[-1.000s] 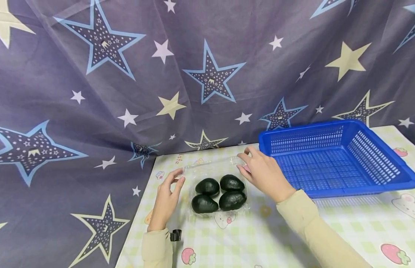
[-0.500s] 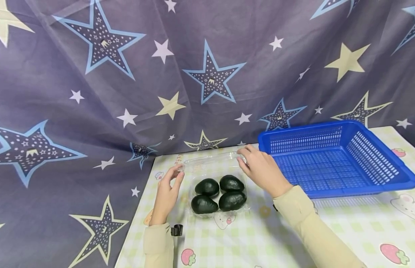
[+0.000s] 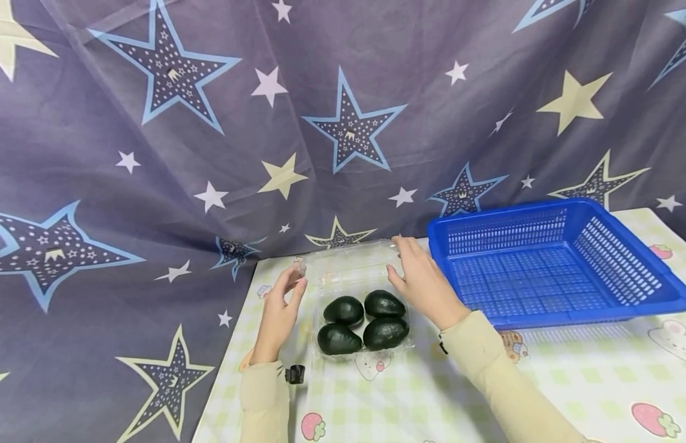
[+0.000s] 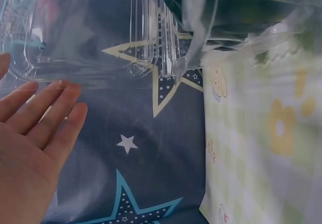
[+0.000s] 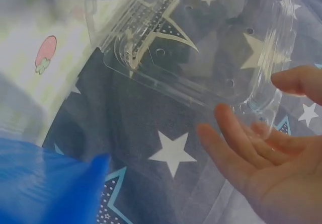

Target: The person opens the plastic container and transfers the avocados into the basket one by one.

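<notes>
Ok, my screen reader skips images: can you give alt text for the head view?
Two hands, left hand and right hand, touch the raised lid of a clear clamshell box holding four dark avocados. A blue basket sits right.

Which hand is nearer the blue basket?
Right. The right hand is just beside the blue basket, at its near-left corner; the left hand is across the avocado box.

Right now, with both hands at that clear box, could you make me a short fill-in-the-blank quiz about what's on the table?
1. The clear plastic clamshell box holds ____ dark avocados.
2. Its hinged lid is swung ____.
3. The basket to the right of the box is coloured ____.
4. The left hand and right hand both reach toward the ____.

Missing words: four; open; blue; lid
</notes>
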`<state>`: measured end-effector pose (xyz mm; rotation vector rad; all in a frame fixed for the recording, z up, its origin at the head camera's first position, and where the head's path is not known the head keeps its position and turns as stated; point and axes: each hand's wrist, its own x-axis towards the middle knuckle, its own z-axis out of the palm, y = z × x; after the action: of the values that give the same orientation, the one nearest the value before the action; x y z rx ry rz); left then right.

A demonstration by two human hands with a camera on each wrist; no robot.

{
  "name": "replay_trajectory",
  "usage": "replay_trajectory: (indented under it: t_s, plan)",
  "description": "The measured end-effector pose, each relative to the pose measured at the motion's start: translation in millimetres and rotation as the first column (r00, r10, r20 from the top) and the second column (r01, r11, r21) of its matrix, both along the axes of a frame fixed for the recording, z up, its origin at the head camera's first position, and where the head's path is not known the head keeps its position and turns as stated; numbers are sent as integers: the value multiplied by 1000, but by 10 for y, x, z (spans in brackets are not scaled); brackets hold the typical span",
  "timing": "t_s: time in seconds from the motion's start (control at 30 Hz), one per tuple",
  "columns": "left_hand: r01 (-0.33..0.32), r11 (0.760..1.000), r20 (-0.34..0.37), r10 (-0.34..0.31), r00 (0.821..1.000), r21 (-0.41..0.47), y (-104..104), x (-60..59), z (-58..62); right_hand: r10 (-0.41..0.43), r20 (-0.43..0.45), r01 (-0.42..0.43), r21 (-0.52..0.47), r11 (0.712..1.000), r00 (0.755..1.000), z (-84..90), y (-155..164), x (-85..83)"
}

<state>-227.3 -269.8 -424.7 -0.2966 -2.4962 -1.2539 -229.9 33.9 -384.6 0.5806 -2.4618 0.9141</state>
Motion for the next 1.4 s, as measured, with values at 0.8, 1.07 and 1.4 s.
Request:
replay_trajectory:
  t_s: [0.8,1.07,1.4]
  plan:
    - [128,985,0,-128,992,117,-12,-162,-302,3,166,0,-18,1000,986,-196,-69,-33]
    - [116,989,41,-119,992,88,0,-139,-370,34,158,-32,-16,999,987,-266,-72,-35]
    - [107,993,20,-108,994,47,-4,-89,-463,61,157,-67,30,997,986,-301,-74,-24]
